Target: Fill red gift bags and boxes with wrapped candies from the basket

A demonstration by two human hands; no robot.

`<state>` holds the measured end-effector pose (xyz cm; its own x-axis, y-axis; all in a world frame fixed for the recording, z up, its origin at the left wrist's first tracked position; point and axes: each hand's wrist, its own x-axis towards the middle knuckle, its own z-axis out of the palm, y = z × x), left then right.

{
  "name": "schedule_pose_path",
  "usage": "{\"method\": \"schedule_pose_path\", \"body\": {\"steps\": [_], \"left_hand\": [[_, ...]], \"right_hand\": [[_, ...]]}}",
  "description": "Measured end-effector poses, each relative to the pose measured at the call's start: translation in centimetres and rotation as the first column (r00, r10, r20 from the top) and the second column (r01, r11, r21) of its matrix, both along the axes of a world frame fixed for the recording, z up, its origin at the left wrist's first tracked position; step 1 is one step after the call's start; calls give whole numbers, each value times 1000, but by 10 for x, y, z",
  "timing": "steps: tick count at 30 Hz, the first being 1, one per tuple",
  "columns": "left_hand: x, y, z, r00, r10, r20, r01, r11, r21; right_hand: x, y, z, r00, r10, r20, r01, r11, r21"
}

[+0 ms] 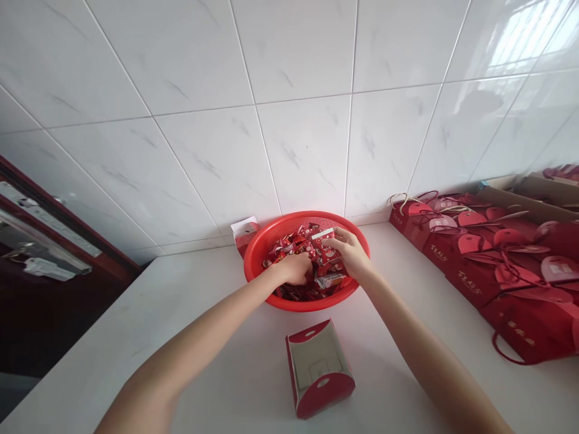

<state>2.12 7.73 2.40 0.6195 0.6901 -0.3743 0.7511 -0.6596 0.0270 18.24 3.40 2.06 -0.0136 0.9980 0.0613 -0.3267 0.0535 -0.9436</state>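
Both my hands reach into a red plastic basket (256,272) filled with wrapped sweets (307,293). My left hand (295,269) is down among the sweets with its fingers curled; whether anything is in them is hidden. Beside it, my right hand (347,248) pinches a red-and-white packet (322,237) between thumb and fingers, just above the pile. On the white counter in front of the basket stands an open red gift box (322,395), its pale inside facing up and bare.
Rows of red gift boxes (470,277) with cord handles line the right side, with open cardboard boxes (506,196) behind. A red-and-white carton (245,232) stands between the basket and the tiled wall (303,144). A dark door with keys (47,268) is at the left.
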Motion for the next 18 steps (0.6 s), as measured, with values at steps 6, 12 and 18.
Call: {"method": "schedule_pose_path", "body": {"steps": [6,12,18], "left_hand": [[-8,-5,-1,992,55,113,-54,998,-13],[-11,1,-5,970,110,217,-90,991,-102],[-23,1,-2,881,177,438,-139,983,-117]], "right_hand": [[-1,1,0,999,-29,-42,29,1000,-4],[-1,1,1,996,-52,-67,50,998,-26],[-1,1,2,994,-73,-82,70,997,-35]]}}
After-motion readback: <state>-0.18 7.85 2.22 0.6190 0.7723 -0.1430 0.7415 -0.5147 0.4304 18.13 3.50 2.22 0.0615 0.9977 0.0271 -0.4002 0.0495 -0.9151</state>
